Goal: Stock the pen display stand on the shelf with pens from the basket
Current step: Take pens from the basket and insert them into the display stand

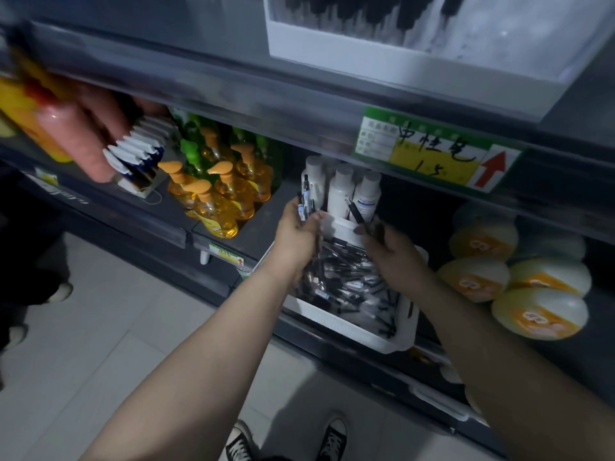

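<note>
A white basket [336, 322] full of black and clear pens [349, 281] sits on the lower shelf in front of me. My left hand [294, 232] is over its far left part and grips a bunch of pens [306, 201] that stick upward. My right hand [391, 249] hovers over the far right part and pinches a single black pen [356, 212], tilted up to the left. The white pen display stand [366, 59] stands on the shelf above at the top of the view, with dark pen tops in it, blurred.
White bottles [342, 191] stand just behind the basket. Orange soap bottles [216, 194] fill the shelf to the left, round yellow-white packs [519, 287] lie to the right. Another person's hand [80, 134] holds a packet at upper left. A green price label [436, 151] hangs on the shelf edge.
</note>
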Demonstrator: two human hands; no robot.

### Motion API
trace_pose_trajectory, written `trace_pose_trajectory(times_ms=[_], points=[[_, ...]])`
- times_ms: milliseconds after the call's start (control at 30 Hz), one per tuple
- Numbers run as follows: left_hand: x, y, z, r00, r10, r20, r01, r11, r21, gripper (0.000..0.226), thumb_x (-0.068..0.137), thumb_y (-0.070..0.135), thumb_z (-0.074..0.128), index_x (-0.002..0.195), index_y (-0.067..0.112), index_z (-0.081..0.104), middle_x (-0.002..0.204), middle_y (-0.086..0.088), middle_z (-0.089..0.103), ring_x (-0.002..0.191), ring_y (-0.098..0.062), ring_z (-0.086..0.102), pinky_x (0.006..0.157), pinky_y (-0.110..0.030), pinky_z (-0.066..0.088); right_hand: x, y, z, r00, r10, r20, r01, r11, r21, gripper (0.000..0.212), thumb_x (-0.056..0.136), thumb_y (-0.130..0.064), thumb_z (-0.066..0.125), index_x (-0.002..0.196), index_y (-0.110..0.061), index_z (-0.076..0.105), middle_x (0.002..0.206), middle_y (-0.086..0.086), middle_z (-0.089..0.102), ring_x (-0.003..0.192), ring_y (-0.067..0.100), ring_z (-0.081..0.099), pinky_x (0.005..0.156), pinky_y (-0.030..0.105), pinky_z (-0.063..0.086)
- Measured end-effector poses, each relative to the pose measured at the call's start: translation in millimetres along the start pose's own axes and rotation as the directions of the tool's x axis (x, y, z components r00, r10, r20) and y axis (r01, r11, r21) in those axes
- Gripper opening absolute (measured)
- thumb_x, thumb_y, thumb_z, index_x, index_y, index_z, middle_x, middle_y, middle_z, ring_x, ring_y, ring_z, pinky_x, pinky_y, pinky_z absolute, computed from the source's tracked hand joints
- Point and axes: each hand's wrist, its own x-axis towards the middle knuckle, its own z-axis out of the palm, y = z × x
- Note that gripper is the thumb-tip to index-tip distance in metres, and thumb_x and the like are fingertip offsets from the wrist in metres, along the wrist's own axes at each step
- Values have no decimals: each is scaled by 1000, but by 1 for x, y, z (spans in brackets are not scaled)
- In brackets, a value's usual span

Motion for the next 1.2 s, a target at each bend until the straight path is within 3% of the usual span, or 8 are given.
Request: trace_pose_trajectory(times_ms=[167,333,467,600,800,933,1100,1200], points=[[-38,17,-2,992,-7,129,63,898,-435,21,96,1,45,116,5,50,87,-2,63,56,-1,58,54,-18,51,-26,-36,17,1000,13,-2,-12,955,296,15,95,-20,55,81,-15,55,54,2,47,38,4,39,41,18,34],[-52,32,-18,993,38,112,35,813,-581,12,95,5,48,97,7,59,75,4,68,60,-5,59,51,-22,51,-48,-58,35,999,13,-30,1,900,435,16,86,-7,65,78,-20,62,58,-10,62,43,-2,48,44,13,39],[-61,45,-34,998,41,47,-4,803,-596,27,93,5,51,119,-1,53,97,-5,68,82,-12,61,82,-36,50,-57,-73,53,997,48,-62,-18,909,416,19,77,-1,73,75,-18,66,62,-16,68,61,-5,62,63,11,50],[-71,55,-59,993,14,116,61,778,-626,34,95,7,48,127,-7,49,115,-21,59,106,-32,51,106,-55,32,-65,-94,67,997,32,-74,1,915,404,19,79,-1,71,73,-18,66,59,-15,67,56,-5,61,55,9,47],[-80,64,-101,967,107,232,48,817,-574,20,97,6,43,114,1,53,91,-10,71,82,-21,69,76,-37,58,-75,-125,89,998,38,-59,-6,883,469,19,79,4,69,74,-14,65,64,-8,68,59,1,63,56,13,49],[-85,71,-127,921,154,359,62,850,-523,17,95,3,44,109,0,53,87,-10,72,77,-23,70,71,-34,59,-82,-138,103,999,35,-23,-20,888,460,10,80,-1,70,86,-9,69,76,0,71,63,4,65,60,20,51],[-80,73,-148,934,149,325,24,881,-472,18,96,4,46,113,7,51,105,-19,64,90,-31,63,81,-42,56,-87,-148,118,996,52,-72,-22,927,374,10,81,-12,72,76,-15,64,61,-7,63,51,2,55,51,21,42],[-75,75,-158,945,187,267,-90,937,-337,14,97,3,46,105,12,51,84,-2,65,69,-14,52,63,-25,49,-89,-152,126,996,56,-64,-31,940,338,20,83,-14,71,71,-11,55,43,-12,49,39,-1,42,43,15,35]])
